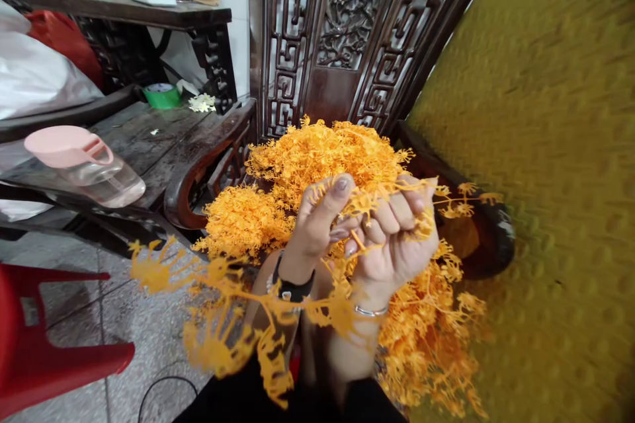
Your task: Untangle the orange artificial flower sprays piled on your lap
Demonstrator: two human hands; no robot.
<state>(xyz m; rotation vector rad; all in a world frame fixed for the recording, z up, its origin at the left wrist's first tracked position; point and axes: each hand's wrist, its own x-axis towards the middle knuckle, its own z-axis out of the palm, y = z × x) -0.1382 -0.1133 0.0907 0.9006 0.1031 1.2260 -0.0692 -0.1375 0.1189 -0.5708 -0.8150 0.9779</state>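
My left hand (317, 221), with a black band at its wrist, is closed on orange artificial flower sprigs, its thumb raised along them. Beside it my right hand (397, 241), wearing a silver bracelet, has its fingers curled round the same thin orange stems, palm side toward me. One branching sprig (223, 277) hangs from the hands to the lower left, close to the camera and blurred. Another sprig end (461, 201) sticks out to the right past the right fingers. Behind the hands lies a large heap of orange sprigs (327, 152), with more sprigs (421, 344) below the right wrist.
A carved dark wooden chair back (342, 26) rises behind the heap. On the wooden seat at left are a pink-lidded bottle (84, 162) and green tape (162, 96). A red plastic stool (49, 344) stands lower left. Yellow textured sheeting (555, 145) fills the right.
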